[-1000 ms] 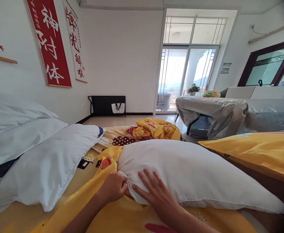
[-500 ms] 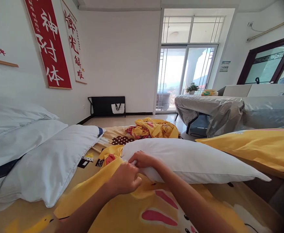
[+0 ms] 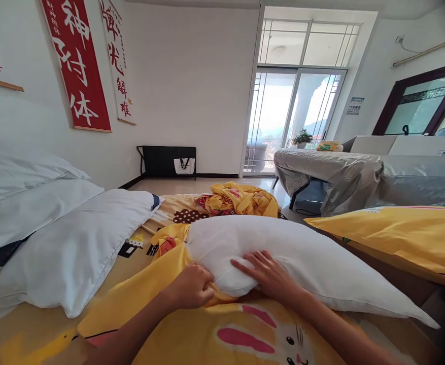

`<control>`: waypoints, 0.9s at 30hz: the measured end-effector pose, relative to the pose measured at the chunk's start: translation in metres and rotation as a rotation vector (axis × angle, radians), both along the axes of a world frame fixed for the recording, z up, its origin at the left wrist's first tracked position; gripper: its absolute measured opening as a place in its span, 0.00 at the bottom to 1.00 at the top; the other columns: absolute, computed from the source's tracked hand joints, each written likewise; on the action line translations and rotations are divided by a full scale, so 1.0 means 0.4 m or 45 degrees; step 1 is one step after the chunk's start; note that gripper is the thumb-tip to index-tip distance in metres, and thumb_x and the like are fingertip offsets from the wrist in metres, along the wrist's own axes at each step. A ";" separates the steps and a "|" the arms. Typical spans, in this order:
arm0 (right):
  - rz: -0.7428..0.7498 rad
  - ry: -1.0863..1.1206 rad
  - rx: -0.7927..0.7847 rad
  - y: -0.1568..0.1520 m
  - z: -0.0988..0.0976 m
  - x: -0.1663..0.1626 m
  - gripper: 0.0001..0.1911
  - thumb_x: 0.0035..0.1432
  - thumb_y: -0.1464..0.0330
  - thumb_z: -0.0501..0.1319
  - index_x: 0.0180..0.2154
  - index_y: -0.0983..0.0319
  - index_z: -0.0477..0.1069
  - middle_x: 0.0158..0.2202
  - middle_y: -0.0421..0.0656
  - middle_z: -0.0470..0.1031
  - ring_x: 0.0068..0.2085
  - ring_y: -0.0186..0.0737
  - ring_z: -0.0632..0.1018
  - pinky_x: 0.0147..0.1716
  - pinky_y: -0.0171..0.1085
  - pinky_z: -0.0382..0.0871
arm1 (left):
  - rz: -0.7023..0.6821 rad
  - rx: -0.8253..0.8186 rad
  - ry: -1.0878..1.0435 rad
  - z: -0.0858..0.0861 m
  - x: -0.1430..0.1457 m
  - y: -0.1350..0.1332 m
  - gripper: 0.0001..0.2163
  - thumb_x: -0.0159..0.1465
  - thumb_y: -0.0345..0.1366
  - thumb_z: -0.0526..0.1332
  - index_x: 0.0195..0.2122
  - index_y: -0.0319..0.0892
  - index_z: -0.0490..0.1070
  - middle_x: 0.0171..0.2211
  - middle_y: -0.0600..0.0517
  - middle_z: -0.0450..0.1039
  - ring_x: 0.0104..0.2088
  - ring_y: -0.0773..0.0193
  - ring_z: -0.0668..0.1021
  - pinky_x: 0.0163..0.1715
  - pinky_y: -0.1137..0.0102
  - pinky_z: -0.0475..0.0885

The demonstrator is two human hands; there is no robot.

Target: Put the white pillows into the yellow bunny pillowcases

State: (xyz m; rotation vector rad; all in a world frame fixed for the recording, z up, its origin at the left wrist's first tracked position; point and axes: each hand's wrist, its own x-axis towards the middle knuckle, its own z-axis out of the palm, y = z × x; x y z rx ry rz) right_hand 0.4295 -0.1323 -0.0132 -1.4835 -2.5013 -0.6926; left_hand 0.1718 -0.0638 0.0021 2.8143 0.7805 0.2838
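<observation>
A white pillow lies across the middle, its left end tucked against a yellow pillowcase with a rabbit print. My left hand is closed on the edge of the pillowcase, close to the pillow's left end. My right hand rests on the pillow's near side, fingers spread and holding nothing. Part of the pillowcase lies bunched beyond my left hand, with a pink print showing. How far the pillow reaches inside the case is hidden by the cloth.
White pillows are piled at the left. A crumpled yellow cloth lies at the far end of the patterned bedding. Another yellow pillow is on the right, before a plastic-covered table.
My right hand has left the spot beside my left hand, moved right and opened onto the pillow. The pillow's right end has shifted right and toward me. My left hand keeps its grip.
</observation>
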 end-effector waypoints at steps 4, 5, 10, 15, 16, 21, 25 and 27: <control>-0.009 0.126 -0.312 0.093 0.136 -0.039 0.35 0.50 0.80 0.51 0.57 0.49 0.66 0.37 0.43 0.73 0.39 0.40 0.72 0.40 0.37 0.62 | -0.046 0.180 0.041 0.047 0.027 -0.041 0.05 0.52 0.33 0.55 0.21 0.42 0.60 0.26 0.49 0.73 0.30 0.60 0.72 0.38 0.64 0.63; 0.003 0.171 -0.336 0.111 0.166 -0.062 0.34 0.49 0.81 0.51 0.55 0.50 0.68 0.36 0.43 0.72 0.38 0.40 0.72 0.39 0.36 0.61 | -0.048 0.216 0.023 0.062 0.032 -0.049 0.04 0.52 0.33 0.55 0.22 0.42 0.61 0.26 0.49 0.73 0.30 0.59 0.72 0.38 0.63 0.64; 0.143 0.310 -0.536 0.160 0.174 -0.173 0.17 0.50 0.78 0.55 0.40 0.61 0.76 0.32 0.42 0.74 0.33 0.37 0.72 0.33 0.34 0.59 | 0.057 0.261 -0.157 0.115 0.066 -0.066 0.04 0.54 0.31 0.54 0.23 0.42 0.62 0.27 0.47 0.73 0.32 0.58 0.73 0.37 0.64 0.65; 0.148 0.269 -0.753 0.151 0.092 -0.162 0.07 0.45 0.80 0.58 0.25 0.66 0.73 0.25 0.41 0.73 0.29 0.35 0.70 0.29 0.34 0.58 | -0.093 0.230 -0.177 0.090 0.073 -0.066 0.02 0.54 0.30 0.56 0.26 0.41 0.62 0.31 0.50 0.73 0.35 0.61 0.73 0.40 0.65 0.61; 0.158 0.279 -0.786 0.147 0.089 -0.151 0.07 0.44 0.80 0.59 0.26 0.66 0.73 0.25 0.40 0.73 0.29 0.35 0.70 0.28 0.33 0.58 | -0.138 0.242 -0.174 0.083 0.063 -0.065 0.01 0.55 0.30 0.56 0.28 0.41 0.62 0.33 0.50 0.73 0.37 0.60 0.73 0.41 0.65 0.60; 0.365 0.498 -1.074 0.151 0.083 -0.135 0.14 0.42 0.75 0.63 0.36 0.62 0.76 0.29 0.33 0.74 0.30 0.31 0.70 0.31 0.28 0.63 | -0.241 0.209 -0.085 0.046 -0.009 -0.057 0.06 0.64 0.33 0.53 0.29 0.42 0.62 0.30 0.54 0.72 0.35 0.64 0.71 0.41 0.65 0.57; 0.364 0.833 -1.054 0.163 0.049 -0.165 0.06 0.42 0.78 0.58 0.25 0.66 0.72 0.21 0.33 0.66 0.26 0.29 0.64 0.25 0.30 0.59 | -0.275 0.336 -0.150 0.022 0.004 -0.068 0.08 0.67 0.32 0.50 0.30 0.42 0.61 0.31 0.53 0.71 0.35 0.64 0.70 0.41 0.65 0.57; 0.335 0.887 -0.997 0.168 0.051 -0.170 0.06 0.43 0.79 0.55 0.22 0.66 0.69 0.20 0.34 0.64 0.25 0.29 0.63 0.24 0.31 0.57 | -0.303 0.423 -0.216 0.028 0.043 -0.078 0.08 0.67 0.33 0.49 0.29 0.42 0.61 0.31 0.52 0.70 0.36 0.63 0.69 0.42 0.64 0.56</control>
